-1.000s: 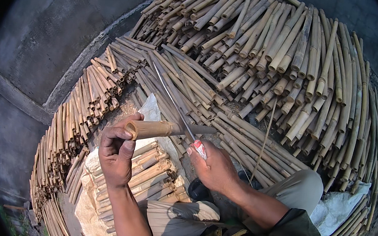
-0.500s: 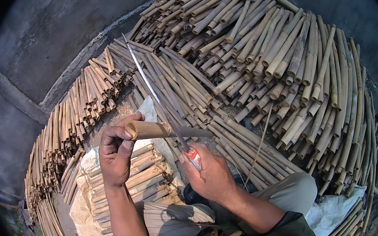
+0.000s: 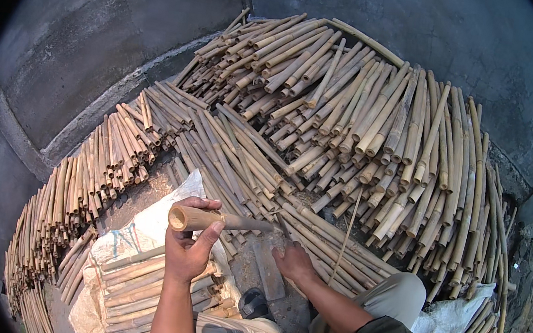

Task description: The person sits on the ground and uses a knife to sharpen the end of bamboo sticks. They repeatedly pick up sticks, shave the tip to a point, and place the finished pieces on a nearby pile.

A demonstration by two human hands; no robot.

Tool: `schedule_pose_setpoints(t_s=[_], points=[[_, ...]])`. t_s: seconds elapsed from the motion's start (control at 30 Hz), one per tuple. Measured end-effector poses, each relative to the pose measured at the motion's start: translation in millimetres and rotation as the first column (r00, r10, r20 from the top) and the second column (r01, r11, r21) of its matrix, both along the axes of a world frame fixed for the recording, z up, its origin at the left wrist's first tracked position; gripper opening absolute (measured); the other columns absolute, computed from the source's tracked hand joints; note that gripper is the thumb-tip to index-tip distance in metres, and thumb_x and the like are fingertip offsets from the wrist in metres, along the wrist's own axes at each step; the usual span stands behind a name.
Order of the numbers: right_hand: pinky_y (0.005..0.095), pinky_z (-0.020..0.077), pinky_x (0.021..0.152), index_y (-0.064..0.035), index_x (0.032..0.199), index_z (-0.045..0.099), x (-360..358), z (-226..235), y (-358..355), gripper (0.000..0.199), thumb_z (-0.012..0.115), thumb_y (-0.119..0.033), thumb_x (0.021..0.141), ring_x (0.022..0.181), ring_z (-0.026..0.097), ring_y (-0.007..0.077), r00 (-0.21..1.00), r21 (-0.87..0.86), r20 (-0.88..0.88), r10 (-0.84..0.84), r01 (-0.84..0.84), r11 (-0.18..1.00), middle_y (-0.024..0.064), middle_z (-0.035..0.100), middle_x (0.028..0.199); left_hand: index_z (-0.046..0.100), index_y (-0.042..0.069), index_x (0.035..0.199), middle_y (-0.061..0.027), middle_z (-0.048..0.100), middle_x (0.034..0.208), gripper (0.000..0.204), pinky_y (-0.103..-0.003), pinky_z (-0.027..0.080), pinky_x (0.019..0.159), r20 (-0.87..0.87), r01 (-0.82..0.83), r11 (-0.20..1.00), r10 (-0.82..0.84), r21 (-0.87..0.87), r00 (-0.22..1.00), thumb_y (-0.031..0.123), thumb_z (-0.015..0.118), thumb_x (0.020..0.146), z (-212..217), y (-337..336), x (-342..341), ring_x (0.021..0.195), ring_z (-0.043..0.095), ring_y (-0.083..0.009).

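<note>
My left hand is closed around one end of a short bamboo tube, with the thumb along its side. The tube's pale hollow end faces left and its darker length reaches right. Beyond its far end, my right hand is low and closed. A dark blade rises from that hand, seen foreshortened; its handle is hidden by the fingers. Below the tube, cut bamboo pieces lie side by side on a white woven sack.
A large pile of bamboo poles fills the far side and right. Shorter pieces are stacked along the left by a grey wall. A flat plank lies near a sandalled foot. Another white sack is at right.
My right hand has drawn away from the tube and lowered, taking the long-bladed knife off it. The left hand has turned its grip on the tube. The view has tilted up.
</note>
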State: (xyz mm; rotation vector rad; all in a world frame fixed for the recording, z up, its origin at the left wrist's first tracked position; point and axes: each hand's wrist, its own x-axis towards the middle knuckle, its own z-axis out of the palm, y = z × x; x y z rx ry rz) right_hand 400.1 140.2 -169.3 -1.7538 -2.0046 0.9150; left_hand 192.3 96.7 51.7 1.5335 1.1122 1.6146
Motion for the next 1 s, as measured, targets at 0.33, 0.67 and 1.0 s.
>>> schedule_pose_setpoints(t_s=[0.33,0.67,1.0], points=[[0.0313,0.0590,0.076,0.0008,0.117,0.061,6,198,-12,0.047,0.054,-0.043,0.104,0.084,0.070,0.0212,0.282,-0.589,-0.795,-0.537,-0.574,0.569,0.0116,0.070,0.097,0.065,0.025,0.133,-0.0034,0.067,0.120,0.059,-0.041,0.058,0.091,-0.741,0.336,0.861,0.068,0.382,0.668,0.040,0.080,0.078,40,-47,62,0.112,0.066,-0.0272],[0.0318,0.0516,0.076,-0.0004,0.146,0.044,-61,109,44,0.063,0.062,-0.010,0.087,0.082,0.060,0.0188,0.905,0.051,-0.224,0.361,-0.359,0.932,0.0119,0.064,0.100,0.062,0.005,0.133,-0.0164,0.060,0.128,0.082,-0.048,0.051,0.101,-0.555,0.414,0.832,-0.160,0.369,0.816,0.066,0.070,0.079,20,-56,66,0.115,0.063,-0.0359],[0.0471,0.0493,0.101,-0.0080,0.143,0.057,-160,0,-35,0.062,0.070,-0.016,0.083,0.116,0.064,0.0412,0.684,-0.117,0.002,0.729,-0.724,0.680,0.0251,0.065,0.127,0.071,0.000,0.085,-0.0154,0.064,0.088,0.056,-0.043,0.056,0.076,-0.468,0.159,0.919,0.030,0.360,0.883,0.054,0.080,0.075,-14,-43,44,0.083,0.070,-0.0329]])
